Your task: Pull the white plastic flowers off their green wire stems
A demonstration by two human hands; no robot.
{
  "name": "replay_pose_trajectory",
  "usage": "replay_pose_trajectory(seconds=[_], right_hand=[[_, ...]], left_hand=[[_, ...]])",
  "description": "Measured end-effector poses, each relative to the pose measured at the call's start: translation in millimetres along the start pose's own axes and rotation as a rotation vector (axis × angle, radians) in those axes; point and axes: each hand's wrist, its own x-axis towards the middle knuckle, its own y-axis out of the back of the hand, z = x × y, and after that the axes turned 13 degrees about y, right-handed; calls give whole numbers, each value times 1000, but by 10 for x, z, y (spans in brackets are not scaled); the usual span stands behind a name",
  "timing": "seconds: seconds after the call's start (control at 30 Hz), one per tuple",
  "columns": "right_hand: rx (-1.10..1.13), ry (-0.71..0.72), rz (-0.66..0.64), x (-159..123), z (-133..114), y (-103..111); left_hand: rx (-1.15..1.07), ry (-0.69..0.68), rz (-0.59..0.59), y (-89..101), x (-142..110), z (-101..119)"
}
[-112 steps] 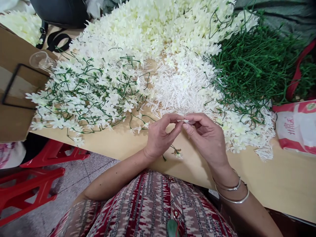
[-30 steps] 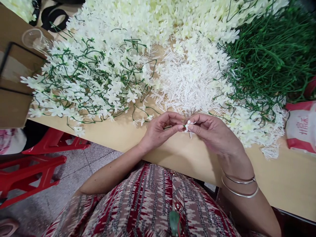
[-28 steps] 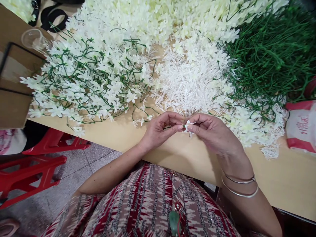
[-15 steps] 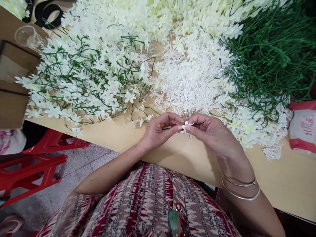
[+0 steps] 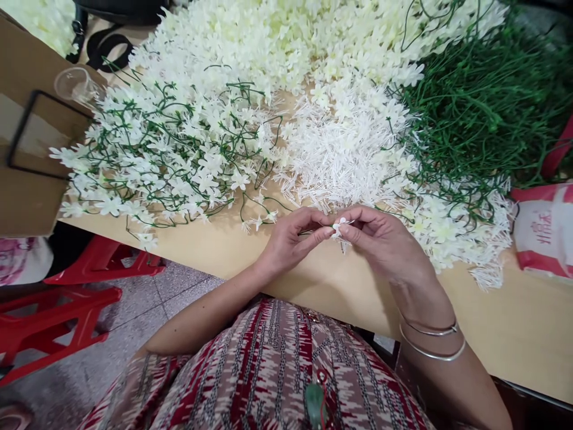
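One small white flower (image 5: 339,229), rounded petals with thin pale strands beneath, is above the tabletop (image 5: 215,245). The left hand (image 5: 290,242) pinches its green base, the right hand (image 5: 387,245) its petals.

A cardboard box (image 5: 54,128) stands at left, a clear cup (image 5: 74,86) beside it, a black bag (image 5: 125,9) and looped strap (image 5: 95,46) farther back, red stools (image 5: 98,266) on the speckled floor (image 5: 129,304) below, a red-and-white packet (image 5: 544,224) at right.

Red stools (image 5: 85,295) on grey tiled floor (image 5: 138,322)
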Motion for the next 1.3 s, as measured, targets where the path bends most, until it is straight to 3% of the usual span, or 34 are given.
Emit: replay_pose_trajectory(seconds=[0.17,0.5,1.3], right_hand=[[-21,19,-1,15,16,20],[39,-45,-83,13,-40,58],[22,-249,-288,135,-102,156]], left_hand=[[221,-121,13,-1,6,37],[283,-215,-3,6,17,8],[336,-233,-48,30,-26,-3]])
